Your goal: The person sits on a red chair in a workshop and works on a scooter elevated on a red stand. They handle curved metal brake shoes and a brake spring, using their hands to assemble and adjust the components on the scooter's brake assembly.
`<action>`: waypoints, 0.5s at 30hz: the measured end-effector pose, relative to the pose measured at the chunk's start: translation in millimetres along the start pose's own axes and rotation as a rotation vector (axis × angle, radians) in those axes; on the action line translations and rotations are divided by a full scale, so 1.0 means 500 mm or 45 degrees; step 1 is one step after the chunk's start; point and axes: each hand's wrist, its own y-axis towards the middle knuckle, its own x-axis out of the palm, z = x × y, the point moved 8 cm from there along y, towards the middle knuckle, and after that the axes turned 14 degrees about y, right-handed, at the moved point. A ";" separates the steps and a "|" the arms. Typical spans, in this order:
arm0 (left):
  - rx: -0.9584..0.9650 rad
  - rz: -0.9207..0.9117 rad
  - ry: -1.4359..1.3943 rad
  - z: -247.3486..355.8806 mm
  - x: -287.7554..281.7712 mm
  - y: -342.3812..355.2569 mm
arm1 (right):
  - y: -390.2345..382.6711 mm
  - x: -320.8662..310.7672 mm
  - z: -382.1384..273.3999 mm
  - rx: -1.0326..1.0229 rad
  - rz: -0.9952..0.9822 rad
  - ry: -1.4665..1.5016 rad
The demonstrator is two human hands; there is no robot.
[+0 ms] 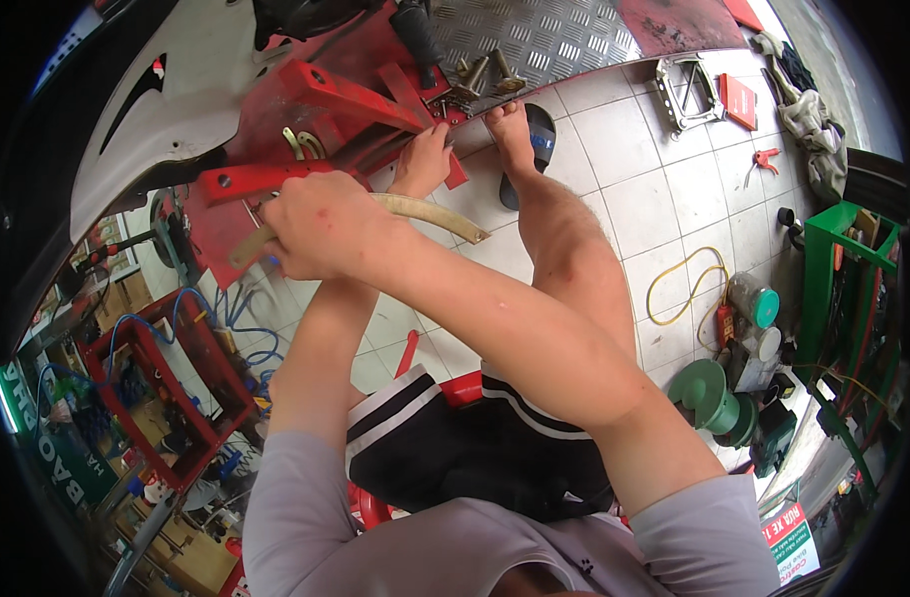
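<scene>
Crossed over my left arm, my right hand (311, 224) grips a curved, flat brass-coloured strip (435, 217), whose ends stick out on both sides of it. Farther up, my left hand (425, 157) is closed beside a red metal bracket (400, 90), with a small metal piece showing at its fingertips; what it holds is unclear. A red bar (226, 182) runs just behind my right hand, and smaller curved brass-coloured pieces (301, 146) lie above it. Several metal bolts or shafts (475, 75) lie near the treadplate's (554, 35) edge, below a pale vehicle panel (147, 149).
My bare leg (574, 259) and sandalled foot are on the tiled floor (664, 204). At right are a metal stand (679, 99), red pliers (763, 159), a yellow cable (689, 254), containers (753, 298) and a green rack (843, 239). A red frame (177, 428) with blue hoses stands left.
</scene>
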 end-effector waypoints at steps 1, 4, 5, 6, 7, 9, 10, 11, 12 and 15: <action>-0.069 -0.010 -0.050 -0.034 0.004 -0.019 | 0.003 0.015 -0.014 -0.018 -0.042 -0.005; -0.117 0.021 -0.127 -0.061 0.008 -0.022 | -0.001 0.034 -0.024 -0.063 -0.075 -0.027; -0.104 0.040 -0.140 -0.056 0.009 -0.014 | -0.004 0.034 -0.020 -0.075 -0.069 -0.036; -0.063 0.066 -0.097 -0.051 0.012 -0.004 | -0.007 0.029 -0.016 -0.054 -0.067 -0.025; -0.020 0.092 -0.054 -0.045 0.016 0.008 | -0.009 0.023 -0.011 -0.032 -0.065 -0.014; -0.012 0.111 0.036 -0.038 0.028 0.038 | -0.010 0.011 -0.005 -0.011 -0.062 0.004; -0.048 0.105 0.084 -0.038 0.036 0.055 | -0.010 0.005 -0.004 -0.013 -0.063 0.012; -0.083 0.100 0.133 -0.040 0.041 0.072 | -0.010 -0.002 -0.004 -0.016 -0.064 0.020; -0.143 0.100 0.195 -0.039 0.054 0.092 | -0.011 -0.008 0.004 -0.010 -0.047 0.018; -0.383 0.045 0.365 -0.061 0.073 0.129 | -0.012 -0.016 0.007 0.000 -0.013 0.044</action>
